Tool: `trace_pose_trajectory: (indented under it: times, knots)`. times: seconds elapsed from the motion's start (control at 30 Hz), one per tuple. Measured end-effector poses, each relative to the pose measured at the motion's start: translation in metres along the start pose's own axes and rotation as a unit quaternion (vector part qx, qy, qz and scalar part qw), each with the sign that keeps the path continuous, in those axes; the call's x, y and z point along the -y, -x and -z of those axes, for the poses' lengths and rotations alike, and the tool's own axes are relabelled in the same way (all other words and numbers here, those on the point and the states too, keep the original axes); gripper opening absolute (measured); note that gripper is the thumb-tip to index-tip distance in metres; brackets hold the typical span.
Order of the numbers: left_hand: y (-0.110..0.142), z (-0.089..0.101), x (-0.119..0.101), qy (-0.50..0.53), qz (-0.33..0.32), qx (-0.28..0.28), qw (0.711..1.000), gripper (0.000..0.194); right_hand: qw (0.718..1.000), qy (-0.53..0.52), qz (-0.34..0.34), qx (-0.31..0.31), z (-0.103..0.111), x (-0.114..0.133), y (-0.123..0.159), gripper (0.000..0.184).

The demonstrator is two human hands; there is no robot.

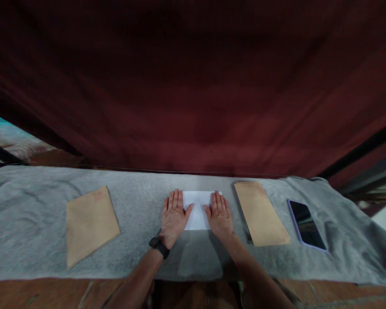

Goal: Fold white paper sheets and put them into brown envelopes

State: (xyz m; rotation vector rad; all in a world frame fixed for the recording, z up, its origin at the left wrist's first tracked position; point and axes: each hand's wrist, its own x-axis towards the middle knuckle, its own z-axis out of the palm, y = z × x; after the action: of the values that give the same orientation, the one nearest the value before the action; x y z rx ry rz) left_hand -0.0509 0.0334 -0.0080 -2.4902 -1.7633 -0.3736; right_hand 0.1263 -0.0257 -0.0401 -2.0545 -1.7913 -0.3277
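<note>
A white sheet of paper [197, 214] lies flat on the grey cloth in front of me, between and partly under my hands. My left hand [174, 216] rests palm down over its left edge, fingers stretched forward and thumb pointing inward. Over the right edge, my right hand [220, 214] lies flat in the same way, its thumb out to the left. Neither hand grips anything. The parts of the paper beneath the palms are hidden. A dark band sits on my left wrist.
Grey cloth [138, 206] covers the narrow table. A brown envelope [91, 225] lies at the left. To the right are a stack of brown envelopes [262, 214] and a phone [307, 225] with a purple edge. A dark red curtain [193, 107] hangs behind the table.
</note>
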Motion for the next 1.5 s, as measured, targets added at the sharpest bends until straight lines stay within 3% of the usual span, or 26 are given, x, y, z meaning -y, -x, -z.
trace_pose_trajectory:
  times: [0.33,0.43,0.53,0.63,0.93,1.4,1.5]
  knots:
    - [0.005,0.009,0.008,0.015,0.043,-0.012,0.999,0.060,1.000,0.003,0.006,-0.010,0.003,-0.015,0.002,0.064]
    - [0.012,0.013,-0.008,0.051,-0.029,-0.015,0.998,0.058,1.000,0.007,0.004,-0.019,0.002,-0.016,0.002,0.065]
    - [0.022,0.011,-0.028,0.105,-0.169,0.033,0.979,0.056,1.000,0.014,0.016,-0.007,0.003,-0.018,0.002,0.064]
    - [0.033,0.007,-0.040,0.130,-0.240,0.057,0.960,0.062,0.999,0.018,0.025,0.011,0.005,-0.020,0.002,0.060]
    - [0.051,0.011,-0.033,0.147,-0.301,0.082,0.938,0.087,0.999,0.027,0.039,-0.007,0.008,-0.023,0.002,0.058]
    - [0.071,0.031,-0.026,0.150,-0.356,0.092,0.918,0.079,0.998,0.017,0.042,0.038,0.020,-0.027,-0.004,0.056]
    - [0.071,0.031,-0.027,0.148,-0.357,0.081,0.919,0.080,0.990,-0.054,0.097,0.083,0.024,-0.018,-0.009,0.053]
